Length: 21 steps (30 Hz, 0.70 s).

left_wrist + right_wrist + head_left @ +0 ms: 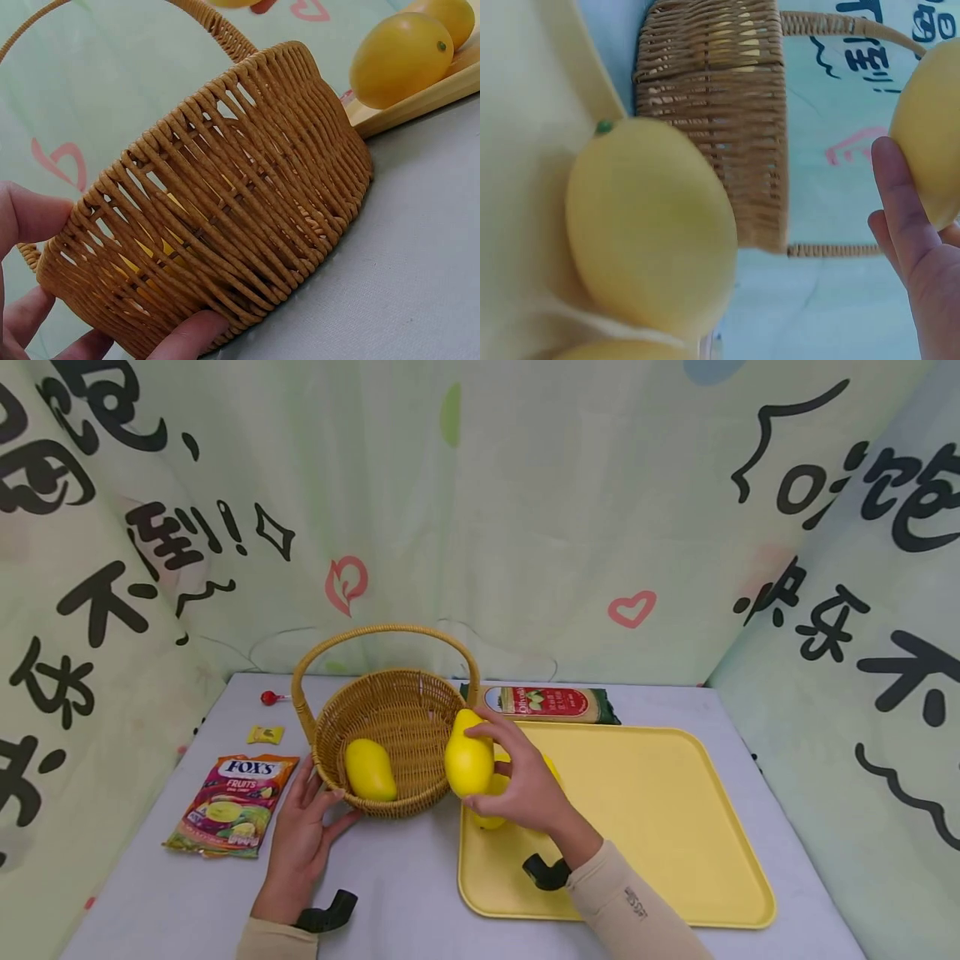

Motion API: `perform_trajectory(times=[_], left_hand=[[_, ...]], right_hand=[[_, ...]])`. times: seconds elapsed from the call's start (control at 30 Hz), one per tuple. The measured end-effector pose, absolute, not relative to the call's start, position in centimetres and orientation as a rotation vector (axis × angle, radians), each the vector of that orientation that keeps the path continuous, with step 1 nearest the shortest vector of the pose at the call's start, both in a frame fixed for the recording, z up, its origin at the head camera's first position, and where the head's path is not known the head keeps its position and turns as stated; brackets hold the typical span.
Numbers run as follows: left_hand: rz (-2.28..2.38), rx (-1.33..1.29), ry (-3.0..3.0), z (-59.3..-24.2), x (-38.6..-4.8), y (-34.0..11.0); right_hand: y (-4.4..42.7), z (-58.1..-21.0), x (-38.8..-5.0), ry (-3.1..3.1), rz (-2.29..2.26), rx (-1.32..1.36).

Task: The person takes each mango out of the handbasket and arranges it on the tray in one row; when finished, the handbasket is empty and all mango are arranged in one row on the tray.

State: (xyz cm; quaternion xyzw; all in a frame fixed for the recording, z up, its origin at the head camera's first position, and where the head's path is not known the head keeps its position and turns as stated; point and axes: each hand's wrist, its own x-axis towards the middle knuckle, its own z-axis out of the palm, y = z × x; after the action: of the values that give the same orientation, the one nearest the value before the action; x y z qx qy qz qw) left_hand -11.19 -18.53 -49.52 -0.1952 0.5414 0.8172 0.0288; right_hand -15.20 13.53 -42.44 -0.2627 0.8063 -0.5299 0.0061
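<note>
My left hand (300, 843) grips the near left side of a wicker basket (422, 718) with a tall arched handle. One yellow mango (371, 770) lies inside it; through the weave in the left wrist view only patches of yellow show. Beside the basket's right rim, my right hand (532, 785) holds another mango (467, 756) between thumb and fingers, raised off the table. Under that hand, more mangoes (649, 225) rest on the left part of a yellow tray (645, 827), partly hidden in the head view.
A FOX'S fruit candy bag (232, 806) lies left of the basket. Behind that are a small yellow wrapped candy (266, 735) and a red lollipop (272, 697). A long packet with a red label (551, 702) lies behind the tray. Printed curtains (525, 527) enclose the table's back and sides.
</note>
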Motion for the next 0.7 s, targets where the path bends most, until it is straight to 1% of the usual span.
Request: perform_trajectory(times=[0.5,0.7], left_hand=[[2.521,-0.598,1.665,-49.8,-11.2,-18.5],[2.525,-0.602,1.652,-49.6,-11.1,-18.6]], right_hand=[[18.9,-42.7,-13.1,2.473,-1.869,-0.848],[20.2,-43.3,-12.2,2.450,-1.907,-0.929]])
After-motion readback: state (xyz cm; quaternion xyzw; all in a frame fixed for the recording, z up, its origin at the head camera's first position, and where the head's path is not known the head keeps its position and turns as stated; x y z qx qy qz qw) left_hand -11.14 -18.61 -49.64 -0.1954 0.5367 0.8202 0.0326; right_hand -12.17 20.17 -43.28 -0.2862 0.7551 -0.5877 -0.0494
